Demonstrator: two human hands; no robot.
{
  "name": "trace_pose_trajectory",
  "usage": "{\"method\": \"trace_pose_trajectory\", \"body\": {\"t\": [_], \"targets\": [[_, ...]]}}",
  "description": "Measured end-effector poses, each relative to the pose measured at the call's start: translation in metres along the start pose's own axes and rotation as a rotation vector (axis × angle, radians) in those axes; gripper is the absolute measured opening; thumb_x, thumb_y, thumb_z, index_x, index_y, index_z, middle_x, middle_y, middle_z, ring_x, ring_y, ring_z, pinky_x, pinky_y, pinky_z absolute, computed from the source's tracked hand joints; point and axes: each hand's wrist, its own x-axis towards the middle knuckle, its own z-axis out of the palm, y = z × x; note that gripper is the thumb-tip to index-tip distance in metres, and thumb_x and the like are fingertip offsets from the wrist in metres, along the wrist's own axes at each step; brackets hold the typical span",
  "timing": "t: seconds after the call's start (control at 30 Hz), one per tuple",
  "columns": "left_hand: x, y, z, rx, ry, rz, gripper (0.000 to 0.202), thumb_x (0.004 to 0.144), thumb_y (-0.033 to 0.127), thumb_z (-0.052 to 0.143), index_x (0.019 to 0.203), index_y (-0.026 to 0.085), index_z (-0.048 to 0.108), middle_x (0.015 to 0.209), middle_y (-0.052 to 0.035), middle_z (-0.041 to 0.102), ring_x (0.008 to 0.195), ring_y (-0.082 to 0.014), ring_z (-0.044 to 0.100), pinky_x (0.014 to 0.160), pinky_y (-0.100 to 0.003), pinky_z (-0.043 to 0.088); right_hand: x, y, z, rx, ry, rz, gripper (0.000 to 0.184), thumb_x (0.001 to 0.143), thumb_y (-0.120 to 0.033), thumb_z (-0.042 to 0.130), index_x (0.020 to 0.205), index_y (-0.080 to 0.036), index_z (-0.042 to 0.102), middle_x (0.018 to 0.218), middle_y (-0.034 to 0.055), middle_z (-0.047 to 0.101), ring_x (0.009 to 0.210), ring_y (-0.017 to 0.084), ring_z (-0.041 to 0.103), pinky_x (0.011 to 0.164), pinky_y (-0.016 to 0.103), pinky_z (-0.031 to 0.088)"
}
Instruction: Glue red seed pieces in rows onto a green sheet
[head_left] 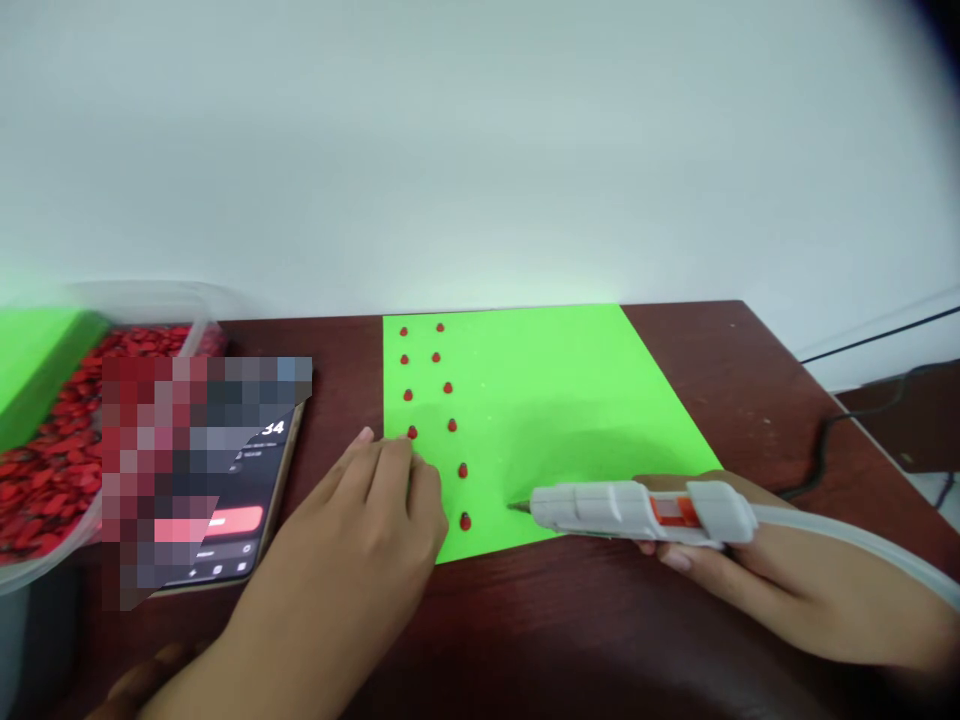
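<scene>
A light-grey hot glue gun (600,508) is gripped in my right hand (697,560), its metal nozzle pointing left just over a bright green sheet of paper (585,390). From the gun's back end a long translucent glue stick (847,538) runs out to the right. My left hand (375,520) rests palm down across the sheet's left edge, fingers bent and lying on it; their tips are mostly hidden, and I see nothing held there. Several small red ladybird pieces (448,388) stand in two columns on the paper's left part. The hand covers the lower end of the left column.
At the left, a clear plastic tub (202,300) holds many red pieces (45,480) and a green block (37,360). A phone (232,500), partly pixelated, lies beside it. A black cable (821,440) crosses the dark wooden table (337,350) at right. A white wall stands behind.
</scene>
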Motion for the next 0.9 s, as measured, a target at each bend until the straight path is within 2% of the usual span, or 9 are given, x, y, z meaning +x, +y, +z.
{"method": "trace_pose_trajectory", "body": {"t": [0.17,0.4,0.53,0.7,0.83,0.9], "targets": [[0.000,0.000,-0.002,-0.005,-0.011,-0.002,0.021,0.091,0.004,0.052,0.089,0.014,0.071,0.085,-0.0123,0.069,0.092,-0.0312,0.072,0.104,-0.056,0.063,-0.004,0.005,0.002,-0.036,-0.029,-0.020,0.036,0.106,-0.047,0.049,0.084,-0.026,0.069,0.090,0.0045,0.083,0.075,0.022,0.079,0.059,0.028,0.061],[0.000,0.001,0.001,0.023,0.018,0.003,0.017,0.094,0.009,0.055,0.088,0.015,0.070,0.086,-0.0116,0.069,0.090,-0.0301,0.071,0.105,-0.057,0.063,-0.008,0.006,0.001,-0.059,-0.043,-0.016,0.035,0.106,-0.046,0.047,0.088,-0.028,0.071,0.091,0.0039,0.082,0.076,0.023,0.079,0.060,0.030,0.063],[0.001,0.001,0.000,0.015,0.005,-0.009,0.019,0.093,0.008,0.054,0.087,0.015,0.071,0.085,-0.0122,0.069,0.090,-0.0307,0.072,0.104,-0.057,0.064,-0.013,0.005,0.001,-0.032,-0.081,0.022,0.032,0.104,-0.046,0.049,0.087,-0.029,0.071,0.094,0.0036,0.082,0.079,0.026,0.079,0.058,0.032,0.063],[0.001,0.001,-0.002,0.000,-0.011,-0.007,0.022,0.092,0.005,0.052,0.086,0.015,0.071,0.082,-0.0118,0.068,0.089,-0.0304,0.072,0.104,-0.057,0.064,-0.016,0.005,0.003,-0.015,-0.067,0.074,0.024,0.100,-0.045,0.057,0.097,-0.032,0.077,0.101,0.0027,0.083,0.085,0.028,0.080,0.067,0.035,0.066],[0.000,0.001,-0.002,0.014,-0.030,0.003,0.025,0.091,0.002,0.051,0.087,0.015,0.073,0.084,-0.0119,0.070,0.091,-0.0304,0.072,0.105,-0.056,0.063,-0.017,0.007,-0.001,0.030,-0.115,0.106,0.026,0.101,-0.045,0.055,0.101,-0.035,0.078,0.095,0.0017,0.082,0.086,0.029,0.080,0.070,0.036,0.068],[0.001,-0.001,-0.001,0.018,-0.031,0.011,0.024,0.089,0.002,0.053,0.088,0.014,0.073,0.087,-0.0126,0.071,0.092,-0.0309,0.072,0.105,-0.056,0.063,-0.023,0.015,-0.007,0.033,-0.093,0.133,0.026,0.101,-0.048,0.058,0.107,-0.035,0.079,0.095,0.0015,0.081,0.085,0.028,0.080,0.075,0.038,0.069]]}}
